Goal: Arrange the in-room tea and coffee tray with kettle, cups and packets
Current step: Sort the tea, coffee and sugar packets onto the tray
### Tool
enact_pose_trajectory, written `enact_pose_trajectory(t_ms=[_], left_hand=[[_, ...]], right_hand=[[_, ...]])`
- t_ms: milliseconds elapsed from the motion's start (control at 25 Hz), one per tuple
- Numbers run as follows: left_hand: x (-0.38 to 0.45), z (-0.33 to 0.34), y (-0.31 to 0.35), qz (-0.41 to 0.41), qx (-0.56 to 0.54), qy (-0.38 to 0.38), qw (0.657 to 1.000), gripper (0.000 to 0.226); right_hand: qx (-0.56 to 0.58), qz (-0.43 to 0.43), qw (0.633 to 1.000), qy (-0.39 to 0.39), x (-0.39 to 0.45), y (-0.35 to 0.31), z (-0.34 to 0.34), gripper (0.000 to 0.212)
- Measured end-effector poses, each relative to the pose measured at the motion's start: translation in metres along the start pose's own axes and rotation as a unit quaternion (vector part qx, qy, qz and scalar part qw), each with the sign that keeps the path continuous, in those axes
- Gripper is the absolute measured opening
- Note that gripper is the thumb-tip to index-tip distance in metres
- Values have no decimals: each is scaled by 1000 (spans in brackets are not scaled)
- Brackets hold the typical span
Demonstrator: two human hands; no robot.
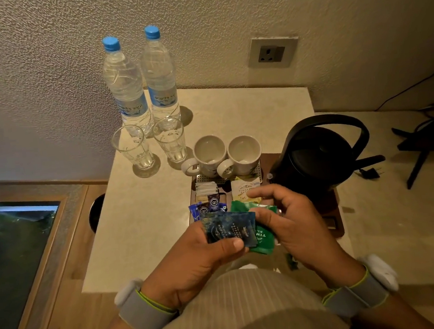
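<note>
Packets [231, 230] gripped by both hands, hiding tray [331, 213]; kettle [315, 155], cups [228, 154] behind.

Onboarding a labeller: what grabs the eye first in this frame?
The two hands at centre front: the left hand grips a dark blue foil packet, the right hand holds green paper packets beside it. Behind them, a black electric kettle stands on the wooden tray; two clear blue-capped water bottles stand by the wall.
</note>
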State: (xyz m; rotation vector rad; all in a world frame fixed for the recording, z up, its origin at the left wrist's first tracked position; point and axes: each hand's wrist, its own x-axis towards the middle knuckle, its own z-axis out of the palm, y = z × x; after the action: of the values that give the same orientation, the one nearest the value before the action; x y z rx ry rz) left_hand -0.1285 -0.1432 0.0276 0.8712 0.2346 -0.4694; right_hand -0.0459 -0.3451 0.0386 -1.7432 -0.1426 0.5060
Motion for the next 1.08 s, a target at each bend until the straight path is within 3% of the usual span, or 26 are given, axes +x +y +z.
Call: enact_pose_trajectory(t_ms=[120,320,440,520,600,760,880,960,1080], left_hand=[[6,-3,-2,35,-10,23,999,45],[7,-7,0,14,21,-75,997,41],[11,-10,-1,1,65,-61,996,42],[11,-16,0,-6,128,-15,992,44],[10,-23,2,-6,179,45,983,43],[6,-30,3,-7,124,116,985,35],[7,-32,1,-8,114,119,986,31],[7,-34,-1,-2,113,124,986,28],[8,-35,-5,-1,104,126,987,34]], right_hand=[[135,60,989,-11,-2,9,-5,30],[166,121,979,-2,-10,31,-2,20],[168,115,979,26,-3,40,-2,22],[127,92,986,51,9,47,-7,11],[36,74,992,92,26,56,-9,17],[-109,41,986,117,51,72,-3,21],[-202,13,971,130,58,82,3,15],[-272,-20,954,126,57,84,7,32],[-258,-31,960,108,52,83,9,57]])
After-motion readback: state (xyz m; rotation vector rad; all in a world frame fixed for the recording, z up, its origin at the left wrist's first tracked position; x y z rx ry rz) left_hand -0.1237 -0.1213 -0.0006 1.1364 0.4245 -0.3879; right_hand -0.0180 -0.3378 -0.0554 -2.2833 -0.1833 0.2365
